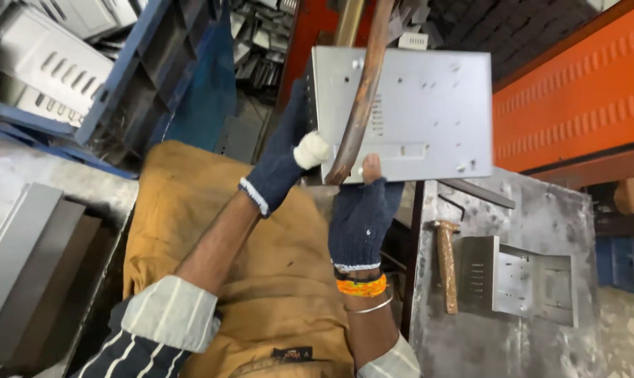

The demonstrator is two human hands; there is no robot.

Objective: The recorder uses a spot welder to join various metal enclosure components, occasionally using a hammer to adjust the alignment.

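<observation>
1. Sheet-metal panel (415, 105), grey and punched with holes and a row of slots, is held up in the air above the person's lap, flat face toward the camera, probably so its surface can be looked over.
2. Left of the panel, stacked louvred metal covers (44, 66) lie on a blue rack (131, 63), out of the way.
3. At the panel's left edge, the left hand (282, 157), in a dark knitted glove with a white-patched thumb, is closed on that edge, steadying it.
4. Across the panel's left part runs a brownish curved bar (362, 91); what carries it I cannot tell.
5. Under the panel's lower edge, the right hand (362, 210) pinches the metal, bare thumb tip on the face, bearing the weight.
6. Below and right of the panel, a wooden-handled hammer (445, 262) and a bent bracket (527, 280) rest on a worn bench (541, 210).
</observation>
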